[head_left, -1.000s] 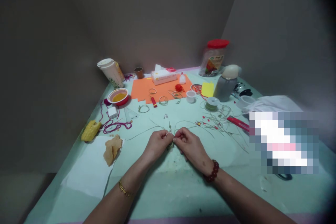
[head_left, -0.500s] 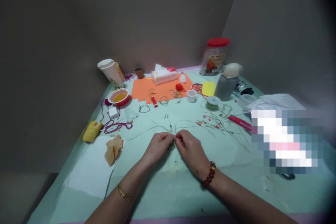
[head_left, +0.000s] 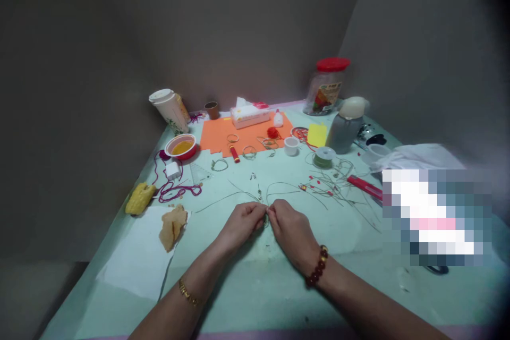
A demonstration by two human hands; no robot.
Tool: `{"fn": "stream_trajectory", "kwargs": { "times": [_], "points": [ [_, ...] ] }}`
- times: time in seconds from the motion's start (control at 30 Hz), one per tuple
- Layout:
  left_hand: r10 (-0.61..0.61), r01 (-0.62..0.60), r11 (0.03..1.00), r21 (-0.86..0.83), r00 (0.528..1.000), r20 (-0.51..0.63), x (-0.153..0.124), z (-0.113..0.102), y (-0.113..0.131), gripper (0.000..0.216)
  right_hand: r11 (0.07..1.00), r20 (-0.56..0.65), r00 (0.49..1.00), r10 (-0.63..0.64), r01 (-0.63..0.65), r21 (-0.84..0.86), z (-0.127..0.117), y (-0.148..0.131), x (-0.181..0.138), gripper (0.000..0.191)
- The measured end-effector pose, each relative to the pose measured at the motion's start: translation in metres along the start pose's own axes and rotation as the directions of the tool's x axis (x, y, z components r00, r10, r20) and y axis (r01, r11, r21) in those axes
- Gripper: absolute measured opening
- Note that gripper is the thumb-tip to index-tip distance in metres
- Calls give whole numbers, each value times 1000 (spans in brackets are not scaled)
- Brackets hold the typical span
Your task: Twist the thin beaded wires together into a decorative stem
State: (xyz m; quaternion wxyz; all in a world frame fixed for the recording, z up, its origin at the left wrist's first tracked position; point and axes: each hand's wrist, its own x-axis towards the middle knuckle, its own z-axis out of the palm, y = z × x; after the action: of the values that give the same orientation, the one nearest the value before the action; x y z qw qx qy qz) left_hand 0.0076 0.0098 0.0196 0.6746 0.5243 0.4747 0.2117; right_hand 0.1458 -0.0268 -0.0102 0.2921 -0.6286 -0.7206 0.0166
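Note:
Fingertips nearly meeting, my left hand (head_left: 246, 221) and my right hand (head_left: 291, 227) pinch a thin green cord (head_left: 279, 183) at the middle of the table. Loose ends of the cord fan out beyond the fingers, to the left and to the right. A small loop of it shows beneath the fingertips; the exact spot being pinched is hidden. Just past my hands lie a few tiny pale and dark pieces (head_left: 260, 191), too small to name. A gold bracelet (head_left: 187, 293) circles my left wrist, and a dark red bead bracelet (head_left: 317, 266) my right.
Finished-looking cord rings (head_left: 219, 165) lie ahead, near an orange sheet (head_left: 215, 135) bearing a tissue box (head_left: 250, 117). Right: a green cord spool (head_left: 323, 156), cord scraps, a red cutter (head_left: 364, 187), a grey jug (head_left: 345, 130). Left: purple cord (head_left: 179, 191), a red bowl (head_left: 181, 147), corn (head_left: 139, 199).
My fingertips have shifted slightly against each other at the pinch. The whole view has moved a little; the things on the table stay where they were.

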Motion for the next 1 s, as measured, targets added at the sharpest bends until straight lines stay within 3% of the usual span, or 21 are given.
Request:
{"fn": "stream_trajectory", "kwargs": {
  "times": [0.17,0.4,0.7,0.87,1.0],
  "points": [
    [-34,37,997,-69,998,46,-3,-1,5,37,1000,-31,999,-18,17,-20,2,-1,-1,23],
    [27,-26,999,27,999,-22,-2,-2,2,39,947,121,986,116,-147,285,-10,1,8,16],
    [123,-109,969,223,991,-50,8,-4,-16,28,717,365,891,270,-439,542,-25,6,17,11],
    [192,-172,934,312,981,-34,7,-2,-15,21,629,439,858,268,-500,594,-25,9,19,10],
    [288,-252,874,414,957,-25,3,-3,-11,16,517,521,791,319,-607,604,-26,12,20,10]
  ]
}}
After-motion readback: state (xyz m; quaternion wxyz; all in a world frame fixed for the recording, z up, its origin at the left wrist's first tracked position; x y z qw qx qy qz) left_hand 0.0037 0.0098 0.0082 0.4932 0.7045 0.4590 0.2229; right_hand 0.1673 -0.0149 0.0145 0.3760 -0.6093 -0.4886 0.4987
